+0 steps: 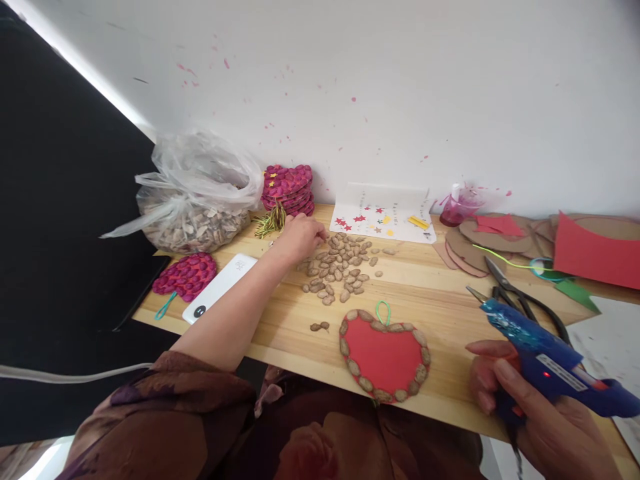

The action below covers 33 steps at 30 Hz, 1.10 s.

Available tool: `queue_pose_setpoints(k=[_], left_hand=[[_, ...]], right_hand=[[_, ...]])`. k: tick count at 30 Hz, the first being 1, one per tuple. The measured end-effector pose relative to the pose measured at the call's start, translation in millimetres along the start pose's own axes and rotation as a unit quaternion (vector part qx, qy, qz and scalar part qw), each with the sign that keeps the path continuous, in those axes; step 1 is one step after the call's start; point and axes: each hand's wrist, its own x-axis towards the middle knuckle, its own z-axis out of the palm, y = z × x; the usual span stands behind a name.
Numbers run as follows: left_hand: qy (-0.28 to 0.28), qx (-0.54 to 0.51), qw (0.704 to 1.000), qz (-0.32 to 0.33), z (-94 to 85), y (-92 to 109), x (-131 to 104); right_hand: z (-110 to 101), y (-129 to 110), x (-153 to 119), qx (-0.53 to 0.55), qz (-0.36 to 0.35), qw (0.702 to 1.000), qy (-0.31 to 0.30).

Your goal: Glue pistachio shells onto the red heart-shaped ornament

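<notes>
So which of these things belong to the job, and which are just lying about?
Seemingly in use:
blue glue gun, held in the right hand
loose brown shells, by the left hand
red shape edged with similar shells

Probably just lying about:
white device
scissors
pink-stained cup
sheet with stars

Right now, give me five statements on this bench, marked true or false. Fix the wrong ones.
1. The right hand holds the blue glue gun. True.
2. Someone is reaching into the plastic bag. False: the left hand is at the edge of the peanut pile.
3. Peanuts line the edge of the red cutout. True.
4. A red loop tops that cutout. False: the green loop is there.
5. The scissors lie to the right of the peanut pile. True.
</notes>
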Motion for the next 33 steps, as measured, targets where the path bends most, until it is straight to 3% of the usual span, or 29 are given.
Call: queue_pose_setpoints(k=[12,33], left_hand=[[-0.026,0.062,0.993,0.092,11.8,-1,13],[0.001,-0.006,0.999,0.038,12.1,2,-3]], right_hand=[[5,-7,-4,-0.009,0.001,1.000,0.018],[2,-6,-1,-0.001,0.004,1.000,0.004]])
